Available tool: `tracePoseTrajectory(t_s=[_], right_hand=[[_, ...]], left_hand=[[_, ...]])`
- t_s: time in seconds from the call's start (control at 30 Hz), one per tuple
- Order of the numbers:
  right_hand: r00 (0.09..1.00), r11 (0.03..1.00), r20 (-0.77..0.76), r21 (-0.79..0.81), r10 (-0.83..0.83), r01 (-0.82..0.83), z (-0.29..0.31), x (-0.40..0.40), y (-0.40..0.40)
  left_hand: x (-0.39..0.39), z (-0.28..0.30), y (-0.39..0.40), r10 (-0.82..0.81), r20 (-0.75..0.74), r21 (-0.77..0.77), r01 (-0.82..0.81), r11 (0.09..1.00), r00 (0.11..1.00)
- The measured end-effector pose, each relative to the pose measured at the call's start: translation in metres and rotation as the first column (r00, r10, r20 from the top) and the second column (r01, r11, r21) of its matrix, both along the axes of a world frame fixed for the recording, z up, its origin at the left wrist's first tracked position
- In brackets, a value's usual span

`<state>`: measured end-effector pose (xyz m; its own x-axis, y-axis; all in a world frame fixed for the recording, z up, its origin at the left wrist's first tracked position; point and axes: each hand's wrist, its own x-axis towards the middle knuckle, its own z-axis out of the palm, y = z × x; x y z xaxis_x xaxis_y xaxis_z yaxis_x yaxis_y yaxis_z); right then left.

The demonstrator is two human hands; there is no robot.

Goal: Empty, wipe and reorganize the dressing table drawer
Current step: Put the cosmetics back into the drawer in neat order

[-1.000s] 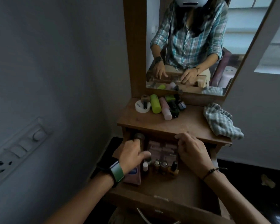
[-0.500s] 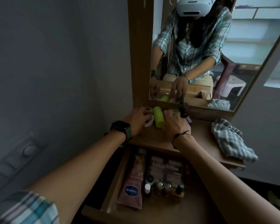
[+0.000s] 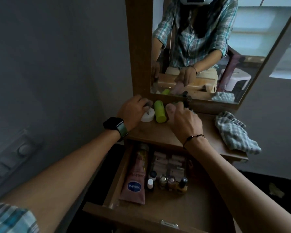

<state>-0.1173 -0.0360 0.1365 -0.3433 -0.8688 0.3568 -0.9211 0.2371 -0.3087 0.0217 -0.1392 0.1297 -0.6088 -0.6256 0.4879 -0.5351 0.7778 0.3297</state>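
The drawer point(image 3: 118, 179) of the dressing table point(image 3: 158, 133) stood pulled out in the lower centre of the frame, below the tabletop. Along its left side lay a pink lotion tube point(image 3: 135, 180) with its cap toward the back. To the right of the tube stood a row of small bottles point(image 3: 168, 181), with flat pinkish boxes point(image 3: 169, 161) packed behind them.

Both arms reached over the drawer to the back of the tabletop, at centre frame, just under the mirror point(image 3: 208, 47). The left hand point(image 3: 133, 111), wearing a dark watch point(image 3: 115, 127) on the wrist, rested with curled fingers on a small item at the far edge of a white round jar point(image 3: 149, 116); the item was too dark and hidden to identify, and whether it was actually grasped could not be determined. Just right of the jar lay a lime-green bottle point(image 3: 160, 111) on its side. The right hand point(image 3: 186, 121), a thin dark bracelet point(image 3: 193, 137) at the wrist, was touching the right flank of that bottle, fingers curled downward over items behind it; what it grasped, if anything, could not be determined.

A checked cloth point(image 3: 233, 132) lay crumpled at the right end of the tabletop, well apart from both hands. A switch panel point(image 3: 15, 155) was on the wall at lower left.
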Motion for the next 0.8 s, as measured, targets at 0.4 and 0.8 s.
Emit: tracePoseTrajectory(t_s=[0.4,0.8], right_hand=[[0.975,0.988,0.158,0.051,-0.154,0.147,0.031,-0.018,0.155],[0.963,0.937,0.063,0.252,-0.264,0.240,-0.036,-0.012,0.188]], left_hand=[[0.057,0.028,0.119,-0.233,0.091,0.222,0.208,0.953,0.968],[0.023,-0.050,0.157,-0.405,0.538,0.020,0.470,0.883,0.739]])
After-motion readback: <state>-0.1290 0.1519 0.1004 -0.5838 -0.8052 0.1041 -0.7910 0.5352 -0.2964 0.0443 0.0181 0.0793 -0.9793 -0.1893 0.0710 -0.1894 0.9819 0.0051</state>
